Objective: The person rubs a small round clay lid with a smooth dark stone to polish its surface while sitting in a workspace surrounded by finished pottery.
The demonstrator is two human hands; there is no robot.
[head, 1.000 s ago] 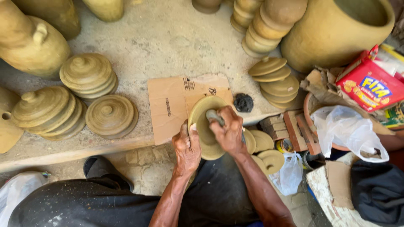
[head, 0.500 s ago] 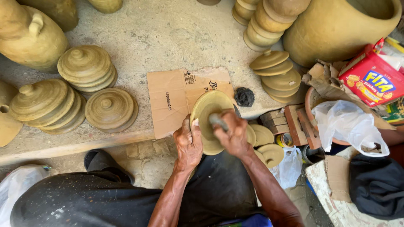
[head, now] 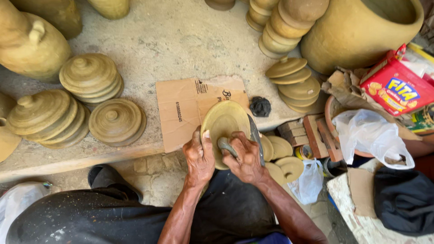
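Note:
A round, unfired clay lid is held on edge over my lap. My left hand grips its lower left rim, thumb pressed on the face. A small grey smoothing tool is in my right hand, its tip against the lid's lower face. Behind the lid lies a flat piece of brown cardboard on the concrete ledge.
Stacks of knobbed clay lids sit left on the ledge, another stack right. Large clay pots stand behind. A black lump, bricks, white plastic bags and a red box crowd the right.
The lid and both hands have stayed together; my right hand has shifted the tool slightly lower on the lid's face. The camera view has drifted a little.

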